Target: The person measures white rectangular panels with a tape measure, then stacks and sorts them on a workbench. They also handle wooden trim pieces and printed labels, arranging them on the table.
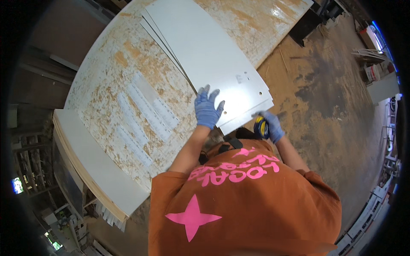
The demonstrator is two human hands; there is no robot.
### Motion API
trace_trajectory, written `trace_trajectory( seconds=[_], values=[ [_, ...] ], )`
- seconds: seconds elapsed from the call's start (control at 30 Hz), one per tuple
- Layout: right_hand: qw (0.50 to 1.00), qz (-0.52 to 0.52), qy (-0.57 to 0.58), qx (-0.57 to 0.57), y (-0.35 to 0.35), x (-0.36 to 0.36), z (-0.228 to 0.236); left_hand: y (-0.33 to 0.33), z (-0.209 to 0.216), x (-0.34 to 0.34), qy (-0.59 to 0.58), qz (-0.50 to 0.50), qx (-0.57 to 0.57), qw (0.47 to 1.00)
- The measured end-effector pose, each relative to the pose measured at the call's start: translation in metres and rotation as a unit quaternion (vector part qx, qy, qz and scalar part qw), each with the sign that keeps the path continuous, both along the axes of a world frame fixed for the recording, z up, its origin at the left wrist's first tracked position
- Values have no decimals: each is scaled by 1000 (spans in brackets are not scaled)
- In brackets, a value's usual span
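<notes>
A stack of long white panels (205,47) lies on the worktable, fanned slightly so that several edges show. Its near end has two small round holes and a few dark marks. My left hand (207,109), in a blue glove, rests open with fingers spread on the top panel near its left edge. My right hand (273,126), gloved too, is closed around a round yellow-and-dark-blue tool, seemingly a tape measure (261,127). Its fingertips are at the near right corner of the stack. No drawn-out blade can be made out.
The worn white worktable (102,94) is scuffed with brown patches. Printed paper strips (147,106) lie on it, left of the stack. More boards (102,166) are piled at the left edge. Right of the table is a dusty, stained floor (320,98), with a bucket (373,72) farther off.
</notes>
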State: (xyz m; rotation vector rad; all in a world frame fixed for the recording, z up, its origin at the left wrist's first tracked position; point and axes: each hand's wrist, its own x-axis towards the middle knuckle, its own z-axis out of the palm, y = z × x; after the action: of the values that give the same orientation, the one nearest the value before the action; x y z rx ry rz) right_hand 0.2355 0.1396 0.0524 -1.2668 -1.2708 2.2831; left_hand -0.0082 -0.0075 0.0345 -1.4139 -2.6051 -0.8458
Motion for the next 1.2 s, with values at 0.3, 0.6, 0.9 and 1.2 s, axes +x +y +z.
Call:
trace_trajectory(
  seconds=[0.3,0.6,0.9,1.2],
  values=[
    [987,-102,57,-106,173,-57,-4,-6,-31,13,-323,182,174,912],
    [992,-74,-100,14,283,-178,-20,-5,-29,36,-386,303,183,852],
    [963,242,-46,106,166,-117,-22,-8,-37,45,-394,361,173,827],
    [972,206,37,110,143,-111,-44,7,-22,60,-358,365,197,837]
  ],
)
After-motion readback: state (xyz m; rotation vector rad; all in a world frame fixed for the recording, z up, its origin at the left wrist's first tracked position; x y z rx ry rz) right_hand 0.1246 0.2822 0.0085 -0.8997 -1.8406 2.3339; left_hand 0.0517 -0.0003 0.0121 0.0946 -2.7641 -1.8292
